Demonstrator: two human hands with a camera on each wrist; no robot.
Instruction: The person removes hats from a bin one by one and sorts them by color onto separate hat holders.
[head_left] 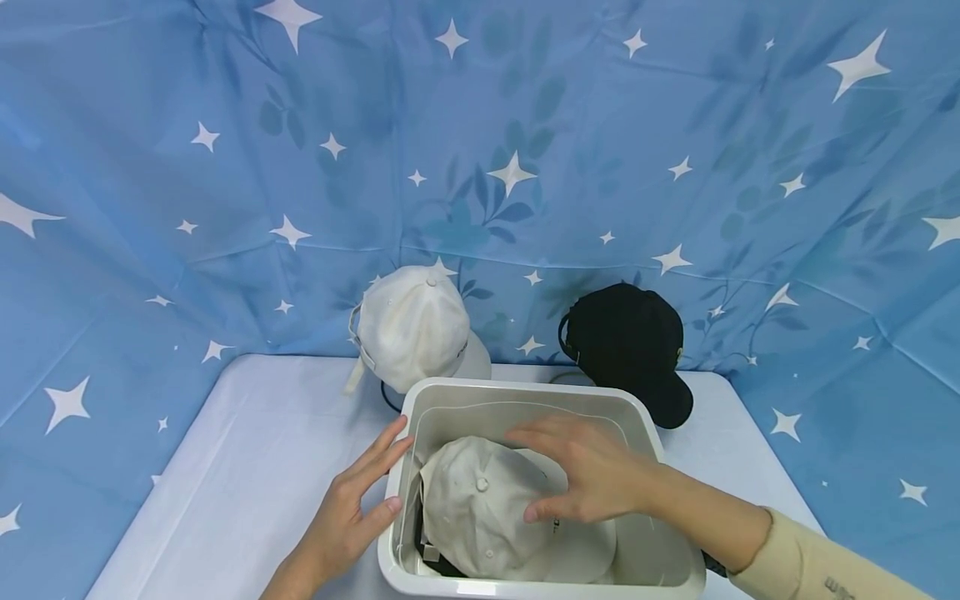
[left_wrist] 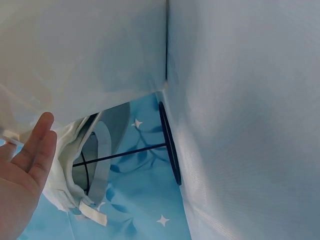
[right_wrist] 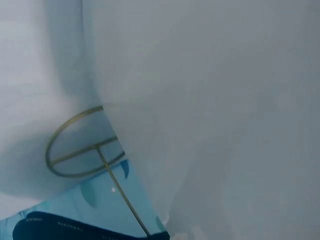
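Inside a white plastic bin (head_left: 525, 590) lies an off-white baseball cap (head_left: 480, 500), brim toward the lower right. Over its front and brim my right hand (head_left: 588, 471) reaches down into the bin, thumb and fingers spread apart. That hand does not show in the right wrist view, where the bin's outer wall (right_wrist: 215, 100) fills most of the picture. At the bin's left side is my left hand (head_left: 348, 500), its fingertips at the rim and its fingers fairly straight. Something dark shows under the cap's left edge.
Behind the bin, a second white cap (head_left: 412, 325) sits on a black wire stand (left_wrist: 170, 145) at left. A black cap (head_left: 626, 342) stands at right, with a gold-toned stand (right_wrist: 75, 157) near it. A starry blue cloth (head_left: 480, 125) backs the white table (head_left: 285, 433).
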